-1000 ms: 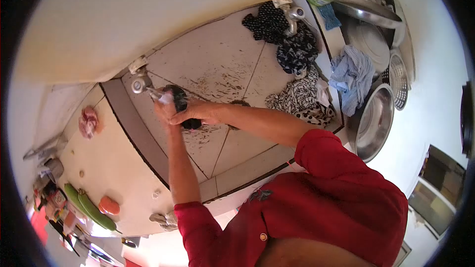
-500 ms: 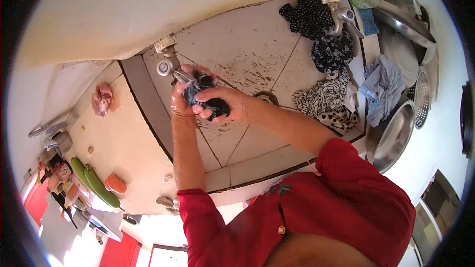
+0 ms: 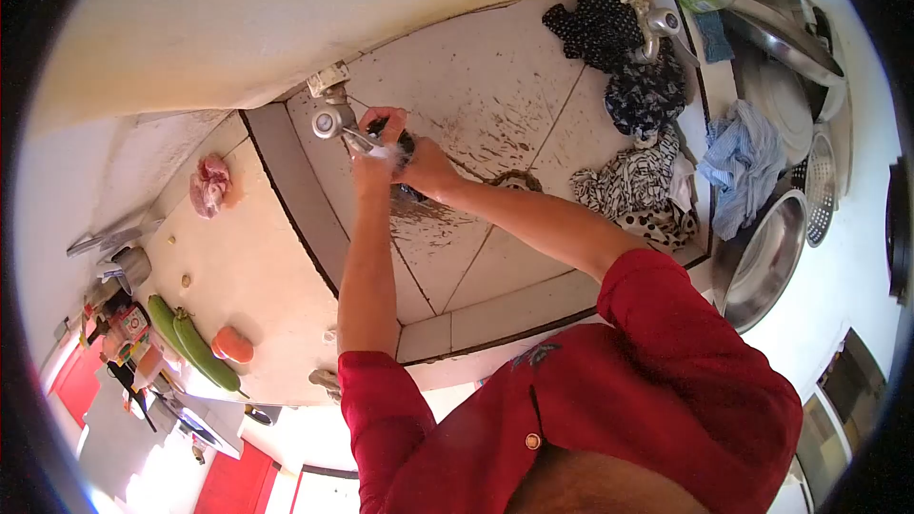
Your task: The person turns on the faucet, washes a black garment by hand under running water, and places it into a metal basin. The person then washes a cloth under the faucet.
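A wet black cloth (image 3: 407, 145) is bunched between my two hands under the left tap (image 3: 328, 122), with water running over it. My left hand (image 3: 374, 167) grips it from the left, close to the spout. From the right, my right hand (image 3: 428, 171) is closed around the same cloth. Much of the cloth is hidden by my fingers, and a dark end shows below them. Beneath lies the tiled sink floor (image 3: 495, 57), spattered with dark dirt around the drain (image 3: 515, 180).
On the sink's right side lie a black dotted cloth (image 3: 592, 33), a dark patterned cloth (image 3: 645, 95) and a zebra-print cloth (image 3: 624, 176). Beyond the rim are a blue striped cloth (image 3: 743, 167) and a steel bowl (image 3: 764, 262). Raw meat (image 3: 209, 187) and green vegetables (image 3: 198, 352) lie on the left counter.
My hands have moved slightly up and nearer together, with the cloth more covered by them. Water now splashes on the cloth by the spout. The view has shifted a little.
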A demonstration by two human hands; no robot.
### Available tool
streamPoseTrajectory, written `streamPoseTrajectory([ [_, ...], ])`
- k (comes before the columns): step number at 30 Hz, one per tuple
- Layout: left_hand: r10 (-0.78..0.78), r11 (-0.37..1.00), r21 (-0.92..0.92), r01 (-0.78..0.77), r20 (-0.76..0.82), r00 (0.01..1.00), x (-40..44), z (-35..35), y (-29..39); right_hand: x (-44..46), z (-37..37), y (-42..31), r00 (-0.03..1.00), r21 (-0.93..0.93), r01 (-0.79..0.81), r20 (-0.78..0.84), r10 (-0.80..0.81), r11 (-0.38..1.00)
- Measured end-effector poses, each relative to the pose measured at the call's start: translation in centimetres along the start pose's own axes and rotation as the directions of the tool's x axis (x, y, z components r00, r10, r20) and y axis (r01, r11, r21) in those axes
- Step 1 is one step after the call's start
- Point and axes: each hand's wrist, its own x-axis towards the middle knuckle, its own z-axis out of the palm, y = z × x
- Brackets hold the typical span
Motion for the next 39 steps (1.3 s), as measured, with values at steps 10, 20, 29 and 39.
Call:
streamPoseTrajectory([
  [10, -0.212, 0.938, -0.253, 0.239, 0.130, 0.969, -2.1, -0.6, 4.2, -2.3, -4.2, -7.2, 0.576, 0.356, -0.776, 0.736, 0.355, 0.521],
  [20, 0.525, 0.533, 0.808, -0.252, -0.083, 0.847, 2.4, -1.8, -9.1, -0.4, -0.8, -2.3, 0.972, -0.322, -0.152, 0.124, 0.201, 0.935],
  [29, -0.118, 0.930, -0.360, -0.069, -0.470, 0.875, -4.8, -0.6, 5.9, -4.6, -5.8, -3.7, 0.988, -0.603, 0.141, 0.040, -0.148, 0.785],
  [39, 0.647, 0.591, 0.606, -0.533, 0.040, 0.762, -6.9, 1.2, 14.7, -29.3, -32.0, -16.8, 0.686, -0.479, -0.154, -0.681, -0.255, 0.864],
])
